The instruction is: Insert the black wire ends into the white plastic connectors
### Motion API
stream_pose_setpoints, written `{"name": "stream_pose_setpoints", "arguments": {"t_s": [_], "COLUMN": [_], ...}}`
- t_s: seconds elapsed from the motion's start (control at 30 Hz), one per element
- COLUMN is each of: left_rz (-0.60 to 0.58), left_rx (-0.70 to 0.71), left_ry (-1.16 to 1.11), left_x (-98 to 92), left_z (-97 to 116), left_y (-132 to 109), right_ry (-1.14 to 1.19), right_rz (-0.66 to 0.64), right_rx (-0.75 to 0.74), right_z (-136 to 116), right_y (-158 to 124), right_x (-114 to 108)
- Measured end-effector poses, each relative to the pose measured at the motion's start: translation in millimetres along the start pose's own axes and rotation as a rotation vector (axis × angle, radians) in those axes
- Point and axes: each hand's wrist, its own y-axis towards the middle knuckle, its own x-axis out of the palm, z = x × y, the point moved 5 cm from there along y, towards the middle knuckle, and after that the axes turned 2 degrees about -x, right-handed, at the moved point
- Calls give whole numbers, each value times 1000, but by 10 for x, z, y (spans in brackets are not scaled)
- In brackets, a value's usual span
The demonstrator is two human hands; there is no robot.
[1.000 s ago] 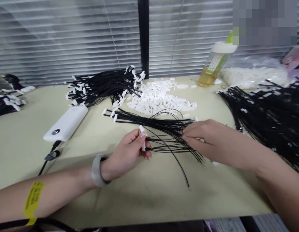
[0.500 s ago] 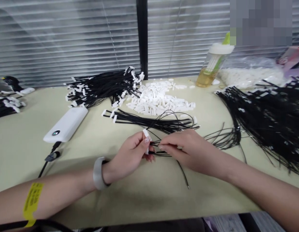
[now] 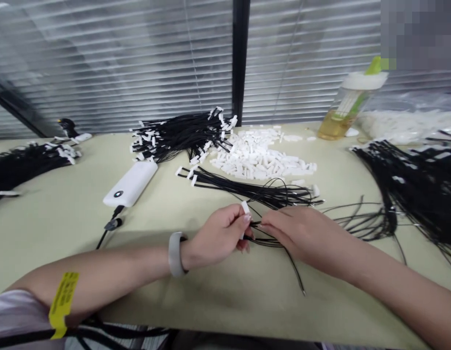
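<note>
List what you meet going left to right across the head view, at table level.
black wire bundle, white power bank, left hand, right hand, heap of black wires
</note>
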Motion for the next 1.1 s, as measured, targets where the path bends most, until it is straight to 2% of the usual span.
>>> {"name": "stream_pose_setpoints", "arguments": {"t_s": [0.2, 0.33, 0.43, 0.5, 0.6, 0.67, 0.73, 0.77, 0.83, 0.9, 0.93, 0.97, 1.03, 1.1], "left_rz": [-3, -3, 24, 36, 39, 42, 45, 44, 40, 34, 33, 33, 38, 53], "left_rx": [2, -12, -19, -10, 3, 8, 2, -3, -12, -15, -17, -19, -23, -25], "left_ry": [45, 23, -27, -77, -133, -134, -130, -132, -132, -126, -127, -134, -160, -189], "left_x": [5, 5, -15, -29, -46, -54, -56, -54, -49, -44, -43, -45, -53, -69], "left_z": [0, 8, -1, -12, -32, -42, -50, -53, -57, -58, -59, -62, -70, -84], "left_y": [-4, -4, 7, 17, 28, 30, 28, 27, 24, 22, 22, 23, 27, 35], "right_ry": [-98, -108, -239, -339, -312, -70, 303, 477, 710, 818, 852, 870, 840, 706], "right_rz": [-38, -1, 88, 228, 562, 881, 1180, 1290, 1400, 1397, 1351, 1260, 963, 675], "right_rx": [18, -43, -85, -21, 249, 399, 430, 418, 409, 436, 454, 474, 509, 492], "right_z": [19, 29, 84, 177, 394, 537, 657, 702, 749, 744, 727, 701, 625, 534], "right_y": [-7, 4, -24, -80, -239, -389, -505, -536, -549, -529, -506, -467, -360, -278], "right_x": [28, 25, -94, -268, -615, -816, -919, -938, -939, -904, -873, -834, -735, -654]}}
